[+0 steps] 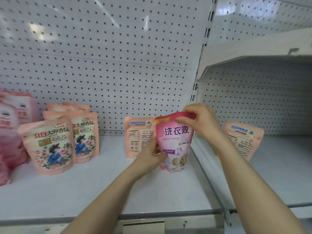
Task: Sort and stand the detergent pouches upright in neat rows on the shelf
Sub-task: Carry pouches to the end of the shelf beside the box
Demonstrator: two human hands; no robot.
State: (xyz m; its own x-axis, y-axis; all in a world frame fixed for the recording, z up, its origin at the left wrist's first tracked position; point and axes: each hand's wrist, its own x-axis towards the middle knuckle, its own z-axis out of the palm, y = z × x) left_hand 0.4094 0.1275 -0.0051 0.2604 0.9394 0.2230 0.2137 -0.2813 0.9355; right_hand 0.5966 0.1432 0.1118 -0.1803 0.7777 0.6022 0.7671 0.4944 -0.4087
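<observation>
Held pouch: the pink-and-white soft plastic detergent pouch with purple lettering point(175, 141) faces front, near the right end of the white metal shelf point(101, 183).
Right hand: the right hand point(199, 120) pinches the pouch's top seam, with the thumb in front and the fingers curled over the back.
Left hand: the left hand point(150, 156) grips the lower left edge, its fingers wrapped round the side.
Long axis: close to upright, with the top seam at the right hand and the base low by the shelf. Whether the base rests on the shelf or hangs just above it cannot be told.
Just behind: a peach pouch turned back-out point(138, 135) stands behind the held one, partly covered by it.
Left group: peach pouches printed with a figure in blue point(49, 146) stand front-out in short rows, well apart to the left.
Far left: blurred pink pouches point(8, 132) lie at the frame edge; they may match the held one.
Right bay: another back-out peach pouch point(243, 139) stands alone past the divider.
What the move turns on: if the pink row is its place, the way lies leftward, and the left hand at the base is the nearer guide.
Risk: steered from the seam alone, the soft body would likely sag or tip.
</observation>
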